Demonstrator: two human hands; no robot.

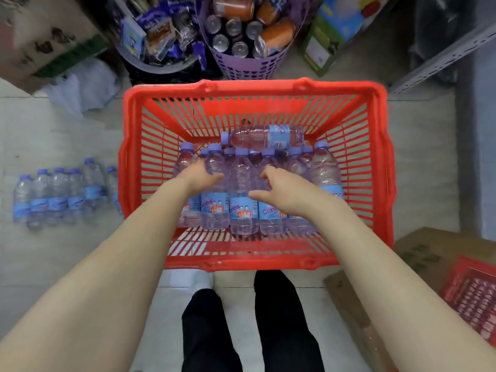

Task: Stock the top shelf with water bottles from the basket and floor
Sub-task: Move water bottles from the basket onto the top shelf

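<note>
A red slatted basket stands on the floor in front of me. Inside it lie several clear water bottles with blue caps and blue labels, side by side. One more bottle lies crosswise behind them. My left hand reaches in over the left bottles, fingers spread and touching one bottle's shoulder. My right hand hovers over the middle bottles, fingers apart and curled, holding nothing. A wrapped pack of the same bottles lies on the floor left of the basket.
Behind the basket stand a purple bin of cans and a grey tub of snack packets. Cardboard boxes sit at the far left and near right, with another red crate. A grey metal shelf rail rises at right.
</note>
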